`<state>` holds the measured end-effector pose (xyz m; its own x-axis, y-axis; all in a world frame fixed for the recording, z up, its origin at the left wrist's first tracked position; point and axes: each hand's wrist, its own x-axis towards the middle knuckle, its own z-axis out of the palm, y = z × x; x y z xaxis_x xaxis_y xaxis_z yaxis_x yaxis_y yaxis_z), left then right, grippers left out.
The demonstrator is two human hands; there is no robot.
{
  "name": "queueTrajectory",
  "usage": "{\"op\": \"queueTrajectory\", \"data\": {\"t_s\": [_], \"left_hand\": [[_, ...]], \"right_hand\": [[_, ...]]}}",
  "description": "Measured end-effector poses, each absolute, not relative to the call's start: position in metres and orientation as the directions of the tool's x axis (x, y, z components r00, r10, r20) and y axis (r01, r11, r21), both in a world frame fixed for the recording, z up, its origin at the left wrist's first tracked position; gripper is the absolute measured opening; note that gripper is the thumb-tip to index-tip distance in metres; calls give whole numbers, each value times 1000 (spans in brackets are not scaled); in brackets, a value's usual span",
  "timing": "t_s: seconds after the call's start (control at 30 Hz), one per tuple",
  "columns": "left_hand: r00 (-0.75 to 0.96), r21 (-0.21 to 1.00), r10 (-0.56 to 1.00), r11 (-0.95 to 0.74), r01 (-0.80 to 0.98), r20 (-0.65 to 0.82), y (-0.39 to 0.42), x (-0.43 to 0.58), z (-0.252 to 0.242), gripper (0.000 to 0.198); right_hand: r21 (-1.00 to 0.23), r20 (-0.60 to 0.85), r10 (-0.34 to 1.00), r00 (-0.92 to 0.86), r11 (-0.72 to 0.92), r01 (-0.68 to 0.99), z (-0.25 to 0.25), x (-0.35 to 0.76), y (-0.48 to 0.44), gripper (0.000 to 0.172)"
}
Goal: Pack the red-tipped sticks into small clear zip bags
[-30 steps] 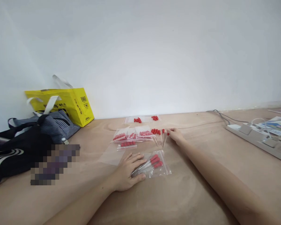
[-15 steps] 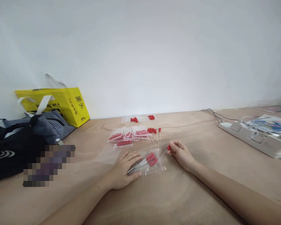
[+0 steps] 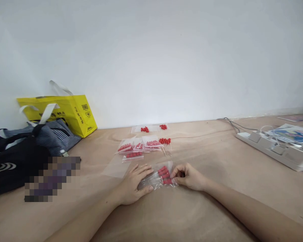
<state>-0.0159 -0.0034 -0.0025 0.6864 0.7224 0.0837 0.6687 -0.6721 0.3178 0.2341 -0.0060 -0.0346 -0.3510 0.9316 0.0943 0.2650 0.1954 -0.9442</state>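
A small clear plastic bag (image 3: 159, 176) with several red-headed pins in it lies on the wooden table (image 3: 192, 215). My left hand (image 3: 133, 183) rests flat on the bag's left end, fingers stretched out, pressing it down. My right hand (image 3: 188, 176) is at the bag's open right end, its fingers pinched together on a red-headed pin at the mouth. Farther back lie several loose red-headed pins (image 3: 166, 145) and several filled small bags (image 3: 137, 147).
A yellow paper bag (image 3: 65, 112), a striped bag (image 3: 50, 134) and a black bag (image 3: 12, 161) stand at the left by the wall. A white power strip (image 3: 275, 148) with cables and printed papers (image 3: 293, 131) lies at the right. Two more small bags (image 3: 153, 128) sit near the wall.
My right hand picked one pin from the loose group at the back, carried it toward me and brought it to the mouth of the bag. My left hand stayed on the bag.
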Motion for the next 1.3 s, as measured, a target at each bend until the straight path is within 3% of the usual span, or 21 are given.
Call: {"op": "queueTrajectory", "data": {"t_s": [0.17, 0.3, 0.43, 0.57, 0.67, 0.93, 1.3], "left_hand": [[684, 283, 727, -671, 686, 64, -5, -15, -1, 50], [683, 280, 729, -666, 692, 47, -5, -15, 0, 51], [684, 287, 728, -666, 689, 48, -5, -15, 0, 52], [683, 300, 730, -659, 690, 32, -5, -15, -1, 52], [690, 312, 723, -663, 680, 34, -6, -15, -2, 52], [695, 324, 718, -668, 670, 42, -6, -15, -3, 52], [691, 316, 720, -671, 670, 64, -7, -13, 0, 52]], "right_hand": [[-909, 211, 942, -261, 288, 302, -40, 229, -1, 9], [-942, 146, 975, -167, 189, 279, -40, 236, 19, 14], [-877, 197, 976, 97, 131, 462, -34, 248, 71, 13], [-861, 187, 964, 190, 67, 504, -34, 252, 123, 26], [-869, 161, 960, 229, 28, 494, -38, 249, 144, 27], [-955, 46, 972, 229, -25, 295, -43, 249, 150, 14], [-980, 24, 972, 235, 70, -188, -43, 277, 50, 31]]}}
